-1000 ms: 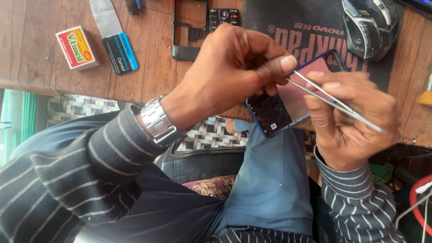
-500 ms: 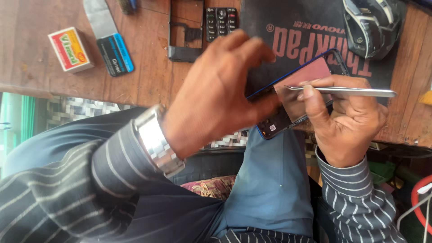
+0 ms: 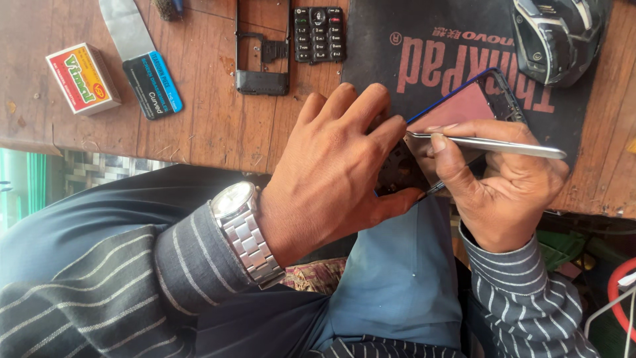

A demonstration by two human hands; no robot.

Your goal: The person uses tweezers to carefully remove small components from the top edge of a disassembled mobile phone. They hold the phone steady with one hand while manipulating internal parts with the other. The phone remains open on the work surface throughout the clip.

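Observation:
My left hand [image 3: 331,179], with a steel wristwatch [image 3: 242,229], grips the lower end of an opened smartphone [image 3: 464,106] with a pinkish inner panel and blue rim. It hides most of the phone's dark lower part. My right hand [image 3: 510,192] pinches metal tweezers [image 3: 503,146], held nearly level. Their tips touch the phone's inside next to my left fingertips. The phone is held at the near edge of the wooden table [image 3: 218,126], partly over a black mat [image 3: 424,40].
On the table lie a small red and yellow box [image 3: 83,78], a flat tool with a blue and black sleeve [image 3: 152,83], a black phone frame [image 3: 262,50], a keypad [image 3: 319,34] and a dark computer mouse [image 3: 556,36]. Red cable at the lower right [image 3: 619,292].
The tweezers have swung from slanted to nearly level, tips now at the phone's inside. My left hand has flattened over the phone's lower end, covering more of it.

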